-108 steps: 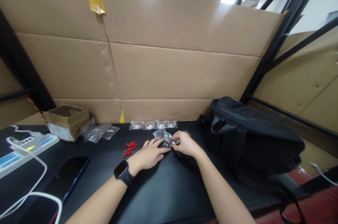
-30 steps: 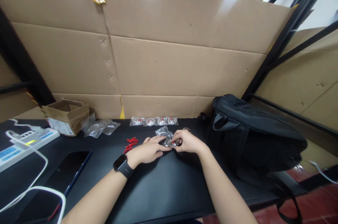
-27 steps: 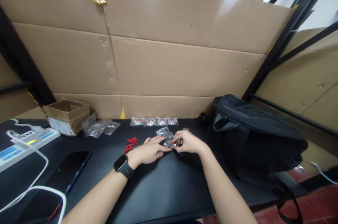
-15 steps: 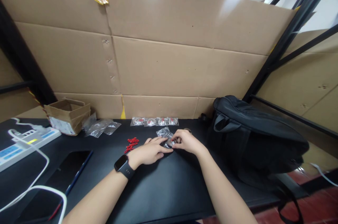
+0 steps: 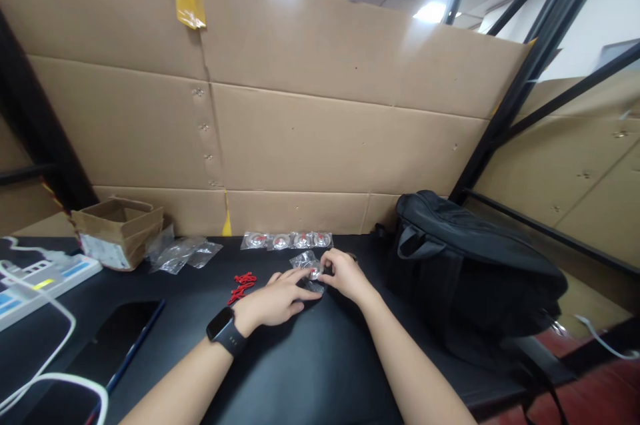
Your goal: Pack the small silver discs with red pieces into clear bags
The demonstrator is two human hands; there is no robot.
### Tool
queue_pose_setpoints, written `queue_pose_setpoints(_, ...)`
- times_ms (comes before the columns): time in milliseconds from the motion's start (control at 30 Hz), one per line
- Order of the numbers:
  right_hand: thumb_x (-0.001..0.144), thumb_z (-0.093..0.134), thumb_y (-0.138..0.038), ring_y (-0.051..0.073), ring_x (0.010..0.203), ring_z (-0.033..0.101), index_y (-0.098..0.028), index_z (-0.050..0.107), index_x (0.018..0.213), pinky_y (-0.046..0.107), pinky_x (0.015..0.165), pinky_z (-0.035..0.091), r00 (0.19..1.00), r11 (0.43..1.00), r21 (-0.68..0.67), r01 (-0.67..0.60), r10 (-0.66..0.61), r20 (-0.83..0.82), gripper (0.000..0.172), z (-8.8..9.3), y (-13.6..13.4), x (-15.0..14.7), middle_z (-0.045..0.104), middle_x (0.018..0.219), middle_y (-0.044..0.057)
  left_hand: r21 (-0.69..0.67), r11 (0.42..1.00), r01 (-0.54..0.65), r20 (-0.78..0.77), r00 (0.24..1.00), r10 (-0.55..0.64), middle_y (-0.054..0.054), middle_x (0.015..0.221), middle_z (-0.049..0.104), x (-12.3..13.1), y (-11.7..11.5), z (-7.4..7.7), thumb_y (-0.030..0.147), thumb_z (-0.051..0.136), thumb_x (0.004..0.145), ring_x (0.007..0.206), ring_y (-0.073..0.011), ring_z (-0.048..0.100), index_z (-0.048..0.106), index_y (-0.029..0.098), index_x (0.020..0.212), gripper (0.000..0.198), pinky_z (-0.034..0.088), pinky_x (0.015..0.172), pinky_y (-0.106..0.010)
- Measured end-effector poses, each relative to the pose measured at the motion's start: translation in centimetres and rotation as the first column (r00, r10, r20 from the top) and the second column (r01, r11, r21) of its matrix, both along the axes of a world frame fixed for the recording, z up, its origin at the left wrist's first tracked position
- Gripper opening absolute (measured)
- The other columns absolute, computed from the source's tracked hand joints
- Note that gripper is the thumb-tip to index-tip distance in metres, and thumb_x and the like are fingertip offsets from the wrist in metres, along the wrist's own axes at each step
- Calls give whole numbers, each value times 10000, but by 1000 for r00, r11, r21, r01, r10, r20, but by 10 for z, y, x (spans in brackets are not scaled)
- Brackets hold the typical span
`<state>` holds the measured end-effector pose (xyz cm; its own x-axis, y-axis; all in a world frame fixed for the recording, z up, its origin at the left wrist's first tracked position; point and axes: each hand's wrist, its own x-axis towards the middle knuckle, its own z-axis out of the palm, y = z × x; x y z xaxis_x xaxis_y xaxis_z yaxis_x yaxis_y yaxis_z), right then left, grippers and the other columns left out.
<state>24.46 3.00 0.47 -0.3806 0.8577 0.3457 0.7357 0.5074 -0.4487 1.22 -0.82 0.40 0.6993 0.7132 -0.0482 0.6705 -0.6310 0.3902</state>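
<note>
A small round metal disc (image 5: 316, 271) with a bit of red on it lies at a clear plastic bag (image 5: 303, 259) on the black table. My left hand (image 5: 283, 295), with a dark watch at the wrist, reaches in from the left, fingers stretched out and fingertips on the bag. My right hand (image 5: 345, 275) pinches at the disc's right edge with thumb and fingers; its fingers hide part of it. Left of my left hand lies a bundle of red cord (image 5: 243, 287). Behind the hands, several bagged metal discs (image 5: 281, 241) with red bits sit in a row.
Empty clear bags (image 5: 183, 255) lie beside an open cardboard box (image 5: 120, 231) at the left. A white power strip (image 5: 50, 285), white cables and a dark tablet-like device (image 5: 117, 338) are nearer. A black backpack (image 5: 475, 271) stands right; a cardboard wall (image 5: 320, 131) closes the back.
The camera view has tilted up slightly and shifted. The disc has moved a little onto the clear bag, and less of it is covered by my right fingers.
</note>
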Motion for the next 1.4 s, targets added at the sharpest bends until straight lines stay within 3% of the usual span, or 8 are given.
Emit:
queue_pose_setpoints(467,755,752,-264,166,764,594,-237,582,976,245,624,357,975,974,51,219,-217,-40,281,-16,12,-24,639,929,1,38,999,-8,16,1000,7,47,1626,271,-2,2,-1,228,547,918,1497,-333,215,584,510,1299,475,244,1136,-623)
queue_pose_setpoints(633,737,798,-367,141,729,598,-241,595,1126,233,641,437,980,990,-92,-107,90,-175,457,-7,13,-2,632,972,7,141,990,-16,188,982,-11,14,1417,541,-7,7,12,185,518,914,1313,-238,485,683,410,1166,377,345,1109,-447)
queue_pose_setpoints(700,858,678,-364,115,668,588,-235,597,1171,229,632,457,956,973,-137,-186,147,-254,348,-5,14,11,635,980,16,189,981,-45,265,964,-7,-1,1349,585,-8,10,13,109,533,857,1245,-205,531,615,383,1262,496,381,1069,-372)
queue_pose_setpoints(800,902,583,-204,100,666,591,-224,667,1072,226,667,471,951,977,-93,-192,161,-265,190,-8,18,23,631,947,15,274,939,-208,309,944,118,-23,1268,626,-4,13,7,92,594,795,1188,-219,551,560,331,1298,558,406,994,-349)
queue_pose_setpoints(933,724,778,-126,80,630,581,-221,720,982,220,655,472,956,982,-61,-180,160,-245,281,-19,23,18,633,1001,12,349,878,-329,264,933,244,-22,1058,683,6,13,-3,241,651,848,1041,-240,584,657,271,1017,172,397,894,-361)
queue_pose_setpoints(1000,737,800,-181,90,640,585,-217,745,899,226,664,469,956,982,-44,-182,166,-242,174,-21,24,14,648,951,9,346,871,-348,267,927,265,-17,980,690,8,13,-5,289,602,900,989,-229,591,668,263,933,78,389,873,-359)
queue_pose_setpoints(1200,843,715,-219,127,726,600,-192,736,809,234,690,457,960,984,-49,-172,157,-231,48,-15,22,12,663,898,20,134,863,-486,326,844,425,-29,1077,694,0,26,-12,394,576,905,1067,-240,581,731,262,861,208,401,930,-377)
queue_pose_setpoints(1400,961,507,-180,163,874,615,-169,668,719,284,853,451,989,995,-76,-69,58,-135,291,-23,20,-1,640,866,42,7,766,-643,267,739,618,-45,1204,647,8,31,-20,462,540,896,1157,-313,515,756,263,822,303,421,914,-462)
